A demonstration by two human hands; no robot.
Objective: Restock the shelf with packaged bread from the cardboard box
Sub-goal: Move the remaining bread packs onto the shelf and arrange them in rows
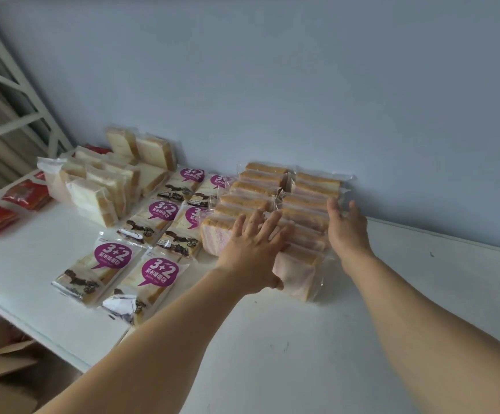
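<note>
Pink-and-tan bread packs (275,204) stand in two rows on the white shelf (272,339), reaching back to the blue wall (272,70). We see the left hand (251,252) spread flat on the near packs, thumb against the front one. The right hand (347,228), fingers open, presses the rows' right side. Purple-labelled packets (153,243) lie just left; cardboard (1,369) shows below.
</note>
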